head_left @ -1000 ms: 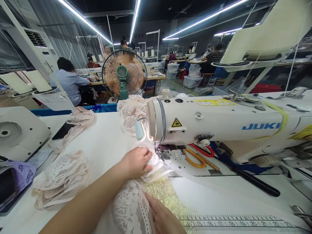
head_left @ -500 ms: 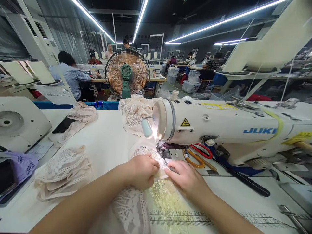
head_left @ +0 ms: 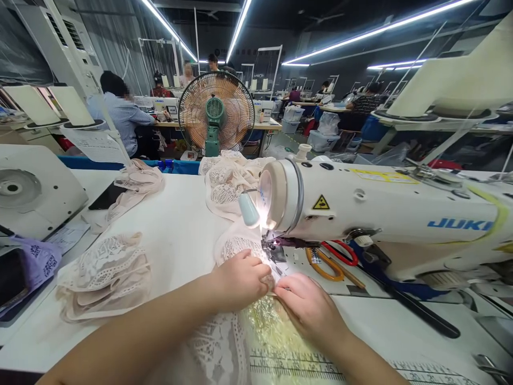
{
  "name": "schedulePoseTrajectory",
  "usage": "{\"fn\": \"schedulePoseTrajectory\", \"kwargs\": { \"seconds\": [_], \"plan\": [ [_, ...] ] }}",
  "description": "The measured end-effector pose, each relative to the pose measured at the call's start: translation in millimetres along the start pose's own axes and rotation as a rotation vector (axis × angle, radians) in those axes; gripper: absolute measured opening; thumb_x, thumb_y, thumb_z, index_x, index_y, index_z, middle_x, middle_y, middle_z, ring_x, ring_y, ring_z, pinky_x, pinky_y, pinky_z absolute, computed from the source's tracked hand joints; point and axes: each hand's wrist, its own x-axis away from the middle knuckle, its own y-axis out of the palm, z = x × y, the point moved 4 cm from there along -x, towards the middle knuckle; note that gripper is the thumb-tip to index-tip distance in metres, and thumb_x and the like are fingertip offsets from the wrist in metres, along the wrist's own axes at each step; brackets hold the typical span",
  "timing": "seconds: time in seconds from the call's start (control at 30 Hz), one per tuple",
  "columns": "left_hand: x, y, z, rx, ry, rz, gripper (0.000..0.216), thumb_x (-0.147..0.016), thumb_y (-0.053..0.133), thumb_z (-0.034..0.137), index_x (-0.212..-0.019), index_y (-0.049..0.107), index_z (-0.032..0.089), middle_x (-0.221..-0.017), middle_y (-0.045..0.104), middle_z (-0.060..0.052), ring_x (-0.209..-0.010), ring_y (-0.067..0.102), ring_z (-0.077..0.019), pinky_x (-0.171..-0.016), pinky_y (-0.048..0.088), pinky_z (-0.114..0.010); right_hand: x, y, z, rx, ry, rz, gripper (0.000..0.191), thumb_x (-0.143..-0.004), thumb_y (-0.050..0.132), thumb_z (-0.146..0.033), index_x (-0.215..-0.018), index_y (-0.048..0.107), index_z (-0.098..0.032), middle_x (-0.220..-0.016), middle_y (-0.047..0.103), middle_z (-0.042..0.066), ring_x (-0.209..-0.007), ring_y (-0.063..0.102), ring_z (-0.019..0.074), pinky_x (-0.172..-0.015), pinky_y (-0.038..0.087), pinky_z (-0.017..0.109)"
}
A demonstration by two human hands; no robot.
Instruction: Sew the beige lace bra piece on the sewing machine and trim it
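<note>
A pale lace bra piece (head_left: 236,243) lies under the needle area of the sewing machine (head_left: 385,203) and trails over the front of the table. My left hand (head_left: 242,278) has its fingers curled on this lace, just left of the presser foot (head_left: 269,243). Close by, my right hand (head_left: 310,305) is closed at the edge of the lace. A thin pointed metal tool (head_left: 278,269) sticks out from its fingertips toward the presser foot; its exact kind is hidden. The machine's lamp (head_left: 249,209) lights the spot.
Folded lace pieces (head_left: 106,278) lie at left, and more lace bras (head_left: 230,179) behind the needle. Orange-handled scissors (head_left: 326,264) and a red-handled tool (head_left: 340,252) rest under the machine arm. A ruler strip (head_left: 296,366) runs along the front. A fan (head_left: 216,112) stands beyond.
The view has shifted slightly, so the machine sits farther right. My right hand has closed in near the left one, and less of the metal tool shows between its fingers.
</note>
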Motion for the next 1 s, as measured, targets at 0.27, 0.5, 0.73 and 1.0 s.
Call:
{"fn": "schedulePoseTrajectory", "kwargs": {
  "seconds": [0.27,0.5,0.73,1.0],
  "plan": [
    [-1,1,1,0.065,-0.012,-0.036,0.016,-0.085,0.043,0.014,-0.085,0.06,0.015,-0.092,0.063,-0.005,-0.083,0.054,-0.0158,-0.095,0.036,-0.037,2,6,3,0.029,0.076,-0.046,0.021,-0.085,0.04,-0.01,-0.082,0.06,-0.015,-0.079,0.058,0.005,-0.073,0.044,0.0163,-0.063,0.034,0.028],
    [-3,-6,-2,0.067,-0.054,-0.092,0.024,-0.09,0.037,0.018,-0.088,0.062,0.016,-0.1,0.063,-0.004,-0.088,0.055,-0.0174,-0.099,0.032,-0.045,4,4,1,0.092,0.134,-0.072,0.027,-0.082,0.038,-0.006,-0.088,0.062,-0.016,-0.076,0.055,0.005,-0.073,0.044,0.0164,-0.062,0.033,0.027],
    [-3,1,-12,0.013,-0.029,-0.121,0.025,-0.089,0.039,0.015,-0.103,0.059,0.016,-0.114,0.061,-0.004,-0.102,0.053,-0.0197,-0.1,0.03,-0.048,2,3,2,0.121,0.166,-0.079,0.021,-0.081,0.041,-0.009,-0.082,0.06,-0.017,-0.073,0.051,0.004,-0.07,0.041,0.0159,-0.062,0.031,0.028],
    [-5,-4,-24,-0.098,-0.087,-0.123,0.026,-0.087,0.046,0.018,-0.11,0.058,0.019,-0.109,0.058,-0.007,-0.106,0.048,-0.0228,-0.098,0.029,-0.052,0,0,2,0.084,0.161,-0.02,0.018,-0.08,0.042,-0.009,-0.076,0.058,-0.017,-0.073,0.05,0.004,-0.07,0.04,0.0159,-0.062,0.032,0.027]
  ]
}}
